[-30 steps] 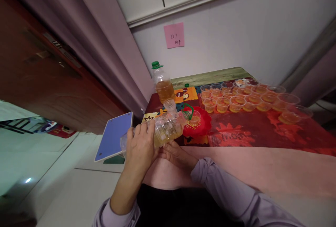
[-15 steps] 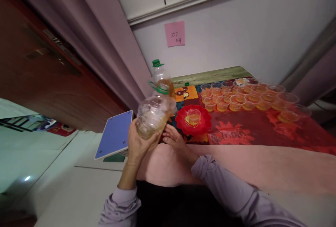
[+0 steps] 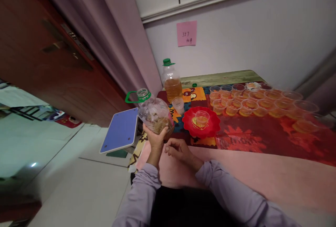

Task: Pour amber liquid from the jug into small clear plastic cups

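Note:
My left hand (image 3: 156, 137) grips the lower side of a large clear bottle (image 3: 154, 113), which leans to the left with its uncapped mouth and green handle up. Some amber liquid shows inside it. My right hand (image 3: 180, 149) is beside the bottle's base, near my left wrist, its fingers curled; whether they touch the bottle is unclear. To the right, a red scalloped plate (image 3: 189, 129) bears a clear cup (image 3: 202, 118) with amber liquid. Behind stands a second bottle (image 3: 173, 87), capped green and partly full, with clear stacked cups (image 3: 178, 105) in front of it.
Rows of clear cups (image 3: 249, 107) with amber liquid cover the table's right side. A green cap (image 3: 194, 85) lies at the back. A blue board (image 3: 120, 129) is left of the table. A pink note (image 3: 187, 33) hangs on the wall.
The held bottle has tipped back from its rightward lean and now leans left, its mouth away from the cups. My right hand's fingers have curled. The view has shifted left.

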The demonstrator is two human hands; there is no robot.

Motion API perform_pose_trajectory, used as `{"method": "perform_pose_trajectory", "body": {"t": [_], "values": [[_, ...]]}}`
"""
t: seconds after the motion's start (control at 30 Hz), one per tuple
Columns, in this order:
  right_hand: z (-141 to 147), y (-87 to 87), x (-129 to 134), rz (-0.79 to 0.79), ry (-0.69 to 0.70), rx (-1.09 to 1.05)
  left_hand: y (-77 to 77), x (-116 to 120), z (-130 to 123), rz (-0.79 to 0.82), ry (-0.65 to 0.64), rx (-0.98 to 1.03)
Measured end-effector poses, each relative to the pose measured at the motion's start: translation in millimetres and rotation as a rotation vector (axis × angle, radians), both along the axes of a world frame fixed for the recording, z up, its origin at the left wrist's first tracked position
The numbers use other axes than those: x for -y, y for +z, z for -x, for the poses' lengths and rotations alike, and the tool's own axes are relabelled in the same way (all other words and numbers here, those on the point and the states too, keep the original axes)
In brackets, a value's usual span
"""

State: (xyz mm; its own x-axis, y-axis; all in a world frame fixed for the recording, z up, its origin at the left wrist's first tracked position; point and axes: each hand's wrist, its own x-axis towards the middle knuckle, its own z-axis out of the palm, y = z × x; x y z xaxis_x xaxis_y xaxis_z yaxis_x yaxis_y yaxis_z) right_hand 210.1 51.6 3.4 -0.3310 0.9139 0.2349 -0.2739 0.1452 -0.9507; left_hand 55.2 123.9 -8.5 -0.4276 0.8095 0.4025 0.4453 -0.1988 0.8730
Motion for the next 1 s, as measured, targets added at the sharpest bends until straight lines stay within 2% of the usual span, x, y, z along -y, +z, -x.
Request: {"method": "perform_pose_trajectory", "body": {"t": [0.2,0.27,0.37,0.5,0.63,0.67,0.73,0.83,0.9,1.0], "values": [[3,-3.0,11,-0.262,0.04,0.223,-5.4,-6,3,0.048,-0.01,0.02],[4,-2.1,15,-0.292,-0.03,0.278,-5.1,-7,2,0.043,-0.011,0.027],[-5,7.4,17,-0.288,-0.205,0.327,-5.1,-8,1,0.038,-0.017,0.04],[-56,37.9,3,-0.366,-0.418,0.537,-6.8,-10,0,0.029,-0.023,0.059],[-126,71.2,-27,-0.311,-0.673,0.942,-7.5,-12,-1,0.02,-0.027,0.065],[-140,76.8,-35,-0.296,-0.701,1.06,-7.4,-12,-1,0.02,-0.023,0.065],[-158,83.5,-48,-0.266,-0.674,1.289,-7.0,-12,-1,0.019,-0.014,0.064],[-161,84.9,-59,-0.173,-0.549,1.535,-6.1,-13,0,0.013,-0.011,0.06],[-153,84.1,-62,-0.108,-0.508,1.607,-5.2,-13,0,0.008,-0.016,0.058],[-139,85.1,-62,-0.044,-0.529,1.633,-2.9,-15,0,-0.002,-0.021,0.064]]}}
